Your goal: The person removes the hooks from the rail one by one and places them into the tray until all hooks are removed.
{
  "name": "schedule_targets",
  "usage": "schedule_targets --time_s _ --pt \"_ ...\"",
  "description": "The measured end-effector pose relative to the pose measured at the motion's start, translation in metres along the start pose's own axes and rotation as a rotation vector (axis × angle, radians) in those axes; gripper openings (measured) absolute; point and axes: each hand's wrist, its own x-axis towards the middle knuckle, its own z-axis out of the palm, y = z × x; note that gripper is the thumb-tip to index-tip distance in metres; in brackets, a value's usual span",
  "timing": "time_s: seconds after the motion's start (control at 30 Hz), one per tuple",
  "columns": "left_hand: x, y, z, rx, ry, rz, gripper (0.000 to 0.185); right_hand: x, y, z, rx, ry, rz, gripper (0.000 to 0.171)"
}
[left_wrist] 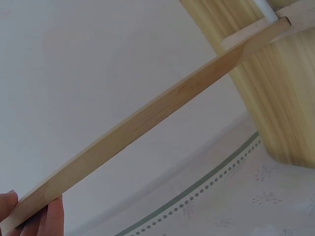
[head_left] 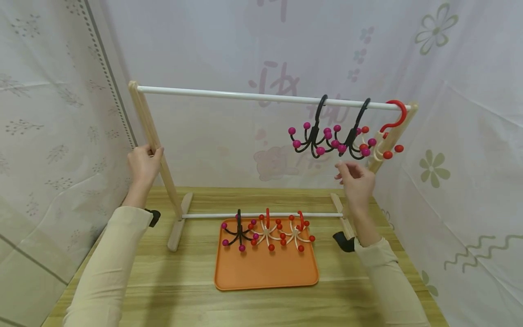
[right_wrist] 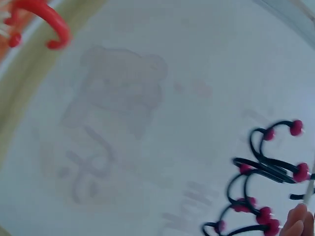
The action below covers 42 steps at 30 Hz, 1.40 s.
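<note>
Wooden and pale, the rack's left post leans up and back from its foot on the surface, and the left hand grips it partway up, fingers curled round the slat; the left wrist view shows only fingertips at the slat's lower end, the rest cut off. A white top rail runs level from that post to the right post.

Lower down, an orange tray lies on the surface, carrying one black hook with pink balls and two red-and-cream hooks, their hook ends pointing up.

Further right, two black hooks hang side by side from the rail, long axes vertical, curved arms splayed below. The right hand hovers just under them, fingers loosely spread and holding nothing; whether a fingertip touches the nearer hook is hard to tell. The right wrist view is blurred. A red hook hangs at the rail's right end, against the post.
</note>
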Motion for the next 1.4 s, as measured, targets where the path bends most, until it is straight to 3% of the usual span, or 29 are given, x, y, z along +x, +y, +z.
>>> schedule_targets --time_s 0.13,0.37,0.77,1.1,1.4 --pt "0.000 0.000 0.000 -0.003 0.001 -0.003 0.033 0.024 -0.024 0.002 -0.101 -0.005 -0.022 0.023" --pt "-0.001 0.000 0.001 -0.018 0.027 0.014 0.031 0.053 -0.049 0.015 -0.228 -0.157 0.022 0.035" --pt "-0.001 0.000 0.000 -0.016 0.009 0.016 0.031 0.073 -0.067 0.048 -0.233 -0.269 0.074 0.041" --pt "-0.001 0.000 0.000 -0.002 0.013 0.027 0.033 0.081 -0.072 0.063 -0.200 -0.262 0.043 0.033" --pt "-0.001 0.001 0.000 -0.021 0.038 0.019 0.030 0.082 -0.071 0.062 -0.229 -0.242 0.057 0.031"
